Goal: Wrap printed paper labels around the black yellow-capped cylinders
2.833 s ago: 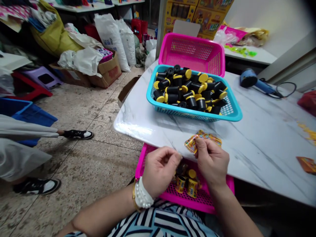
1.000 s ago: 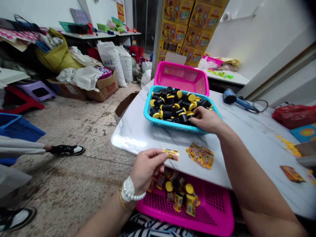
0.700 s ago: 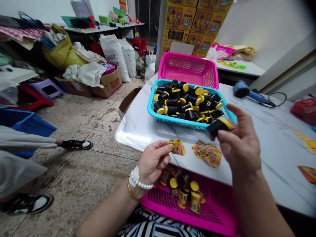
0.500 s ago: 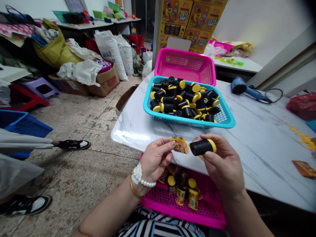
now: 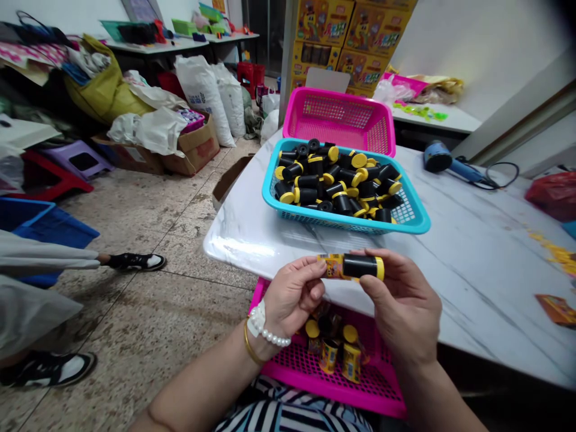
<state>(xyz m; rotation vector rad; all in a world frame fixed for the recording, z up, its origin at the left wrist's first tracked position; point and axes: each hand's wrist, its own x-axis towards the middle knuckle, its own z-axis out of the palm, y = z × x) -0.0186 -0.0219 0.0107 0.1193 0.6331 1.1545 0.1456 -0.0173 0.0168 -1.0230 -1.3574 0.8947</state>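
Between thumb and fingers, my left hand pinches a yellow printed wrapper. My right hand grips a black canister with a yellow cap, lying sideways with its black end against the wrapper. Both hands are above the front edge of the white table. Beyond them a turquoise basket holds several black canisters with yellow caps. Below the hands, a pink basket at my lap contains several canisters in yellow printed wrappers.
An upright pink basket stands behind the turquoise one. A blue heat gun with a cable lies on the table at right. Yellow printed cartons are stacked behind. At left are a person's shoes and a blue bin.
The canister in my right hand has moved slightly left and up and turned more level, its black end now overlapping the wrapper. My left hand has shifted slightly right.
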